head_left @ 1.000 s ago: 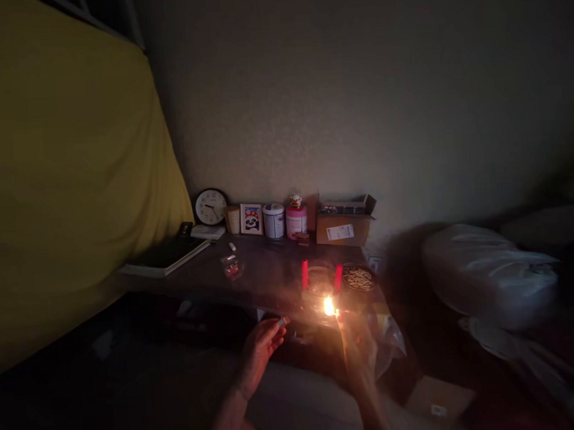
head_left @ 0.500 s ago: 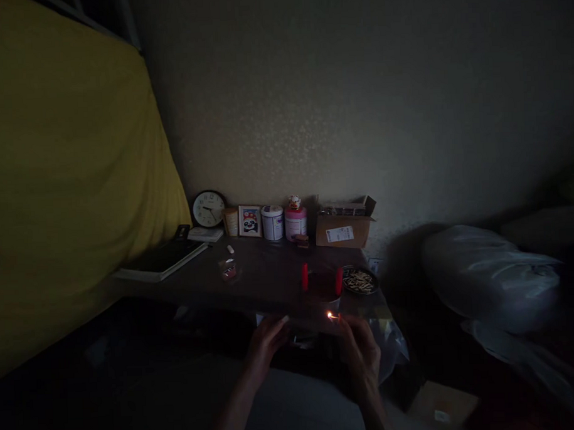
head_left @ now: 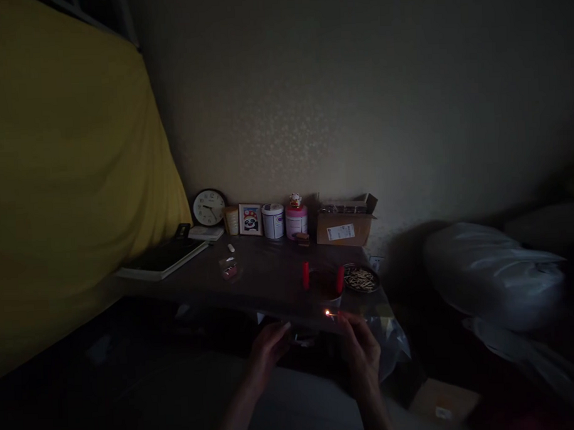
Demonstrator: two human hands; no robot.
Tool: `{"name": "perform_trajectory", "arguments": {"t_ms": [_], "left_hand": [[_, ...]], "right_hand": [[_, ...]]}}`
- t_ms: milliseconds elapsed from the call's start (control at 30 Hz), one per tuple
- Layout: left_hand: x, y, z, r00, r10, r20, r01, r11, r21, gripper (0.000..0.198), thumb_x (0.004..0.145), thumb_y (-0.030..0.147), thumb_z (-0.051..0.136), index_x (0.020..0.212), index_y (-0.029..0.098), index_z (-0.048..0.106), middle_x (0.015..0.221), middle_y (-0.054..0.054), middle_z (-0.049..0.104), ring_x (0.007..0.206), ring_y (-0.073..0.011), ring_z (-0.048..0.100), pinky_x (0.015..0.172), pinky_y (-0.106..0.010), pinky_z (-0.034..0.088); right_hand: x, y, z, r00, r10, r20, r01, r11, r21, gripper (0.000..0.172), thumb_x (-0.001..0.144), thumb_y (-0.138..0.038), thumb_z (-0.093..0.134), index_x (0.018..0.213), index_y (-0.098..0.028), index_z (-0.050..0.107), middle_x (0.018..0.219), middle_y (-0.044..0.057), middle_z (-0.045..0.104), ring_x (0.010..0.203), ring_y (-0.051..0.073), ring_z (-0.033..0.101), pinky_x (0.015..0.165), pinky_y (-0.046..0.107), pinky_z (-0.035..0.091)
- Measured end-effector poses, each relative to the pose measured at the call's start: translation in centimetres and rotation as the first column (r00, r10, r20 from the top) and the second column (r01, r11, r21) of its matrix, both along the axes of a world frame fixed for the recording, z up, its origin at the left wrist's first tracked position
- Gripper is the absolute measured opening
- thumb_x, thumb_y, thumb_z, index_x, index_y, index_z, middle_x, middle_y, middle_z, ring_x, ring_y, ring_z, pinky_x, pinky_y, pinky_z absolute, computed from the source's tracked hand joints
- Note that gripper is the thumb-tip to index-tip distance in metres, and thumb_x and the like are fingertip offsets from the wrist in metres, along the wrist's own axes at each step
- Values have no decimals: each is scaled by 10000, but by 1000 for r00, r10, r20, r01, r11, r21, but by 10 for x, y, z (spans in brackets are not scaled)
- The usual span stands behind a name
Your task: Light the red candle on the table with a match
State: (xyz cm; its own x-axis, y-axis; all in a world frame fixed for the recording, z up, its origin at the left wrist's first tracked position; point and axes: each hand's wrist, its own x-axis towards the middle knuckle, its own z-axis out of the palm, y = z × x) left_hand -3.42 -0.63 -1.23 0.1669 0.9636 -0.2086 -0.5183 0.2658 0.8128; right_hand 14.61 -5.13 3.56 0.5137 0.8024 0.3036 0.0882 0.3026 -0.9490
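My right hand (head_left: 362, 341) is closed in a pinch on a burning match (head_left: 334, 314), its small flame pointing left in front of the table edge. My left hand (head_left: 269, 346) is to the left of the flame, fingers curled together; what they hold, if anything, is lost in the dark. Beyond the match two red candles stand upright on the table, a left candle (head_left: 305, 275) and a right candle (head_left: 339, 279), with no flame on either. A round dish of loose matches (head_left: 361, 279) sits right of them. A dark round dish (head_left: 324, 286) lies between the candles.
Along the wall stand a clock (head_left: 209, 207), a panda picture (head_left: 250, 220), a white tub (head_left: 273, 222), a pink tub (head_left: 297, 223) and an open cardboard box (head_left: 344, 228). A large book (head_left: 163, 260) lies left, by a yellow curtain (head_left: 78, 172). White bags (head_left: 491, 277) lie right.
The match flame has shrunk slightly and moved a little left. My left hand has dropped slightly. The candles and the other things on the table stay where they were.
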Motion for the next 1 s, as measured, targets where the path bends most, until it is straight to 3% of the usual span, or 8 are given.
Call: {"name": "perform_trajectory", "arguments": {"t_ms": [500,1000], "left_hand": [[4,1,-9,999,-31,-8,31,999,-20,280,645,332,727,874,189,650,920,-43,688,824,-158,626,675,-240,453],[10,-3,-1,1000,-29,-7,29,1000,-4,251,628,316,741,812,171,652,802,-36,683,728,-144,625,621,-225,445]], "right_hand": [[-2,2,-4,971,85,-222,-85,996,10,238,694,-392,665,808,-184,676,803,30,684,772,208,605,678,287,466],[-7,6,20,975,130,-178,-128,992,23,207,645,-366,701,726,-185,644,699,-3,646,691,170,579,623,244,453]]}}
